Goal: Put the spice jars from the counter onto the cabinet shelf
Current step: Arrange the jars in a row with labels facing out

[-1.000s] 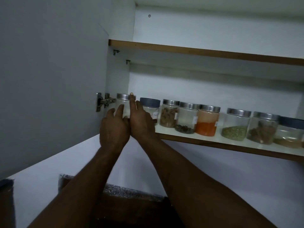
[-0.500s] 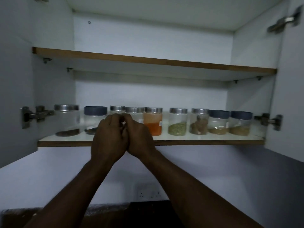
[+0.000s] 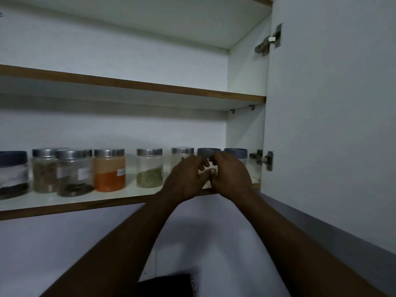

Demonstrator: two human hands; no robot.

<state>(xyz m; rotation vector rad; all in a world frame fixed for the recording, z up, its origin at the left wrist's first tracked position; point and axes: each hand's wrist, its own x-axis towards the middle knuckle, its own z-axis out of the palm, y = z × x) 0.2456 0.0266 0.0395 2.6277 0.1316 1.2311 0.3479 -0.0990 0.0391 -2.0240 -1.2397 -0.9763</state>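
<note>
A row of clear spice jars stands on the lower cabinet shelf (image 3: 85, 205). From the left: a blue-lidded jar (image 3: 12, 172), a brown-spice jar (image 3: 42, 170), a dark-seed jar (image 3: 74, 172), an orange-powder jar (image 3: 109, 170) and a green-spice jar (image 3: 149, 168). At the right end my left hand (image 3: 186, 179) is raised in front of a silver-lidded jar (image 3: 182, 151), fingers loosely apart. My right hand (image 3: 232, 175) is curled in front of two blue-lidded jars (image 3: 209, 151), whose bodies it hides. No jar is visibly gripped.
The upper shelf (image 3: 128, 86) is bare. The open right cabinet door (image 3: 332, 125) stands close beside my right hand, with its hinge (image 3: 264, 160) just past the last jar. A dark object (image 3: 167, 286) lies far below, between my forearms.
Both hands have moved together from the left end of the jar row, past the middle, to the right end. My view has swung right with them. The left hand's fingers have loosened.
</note>
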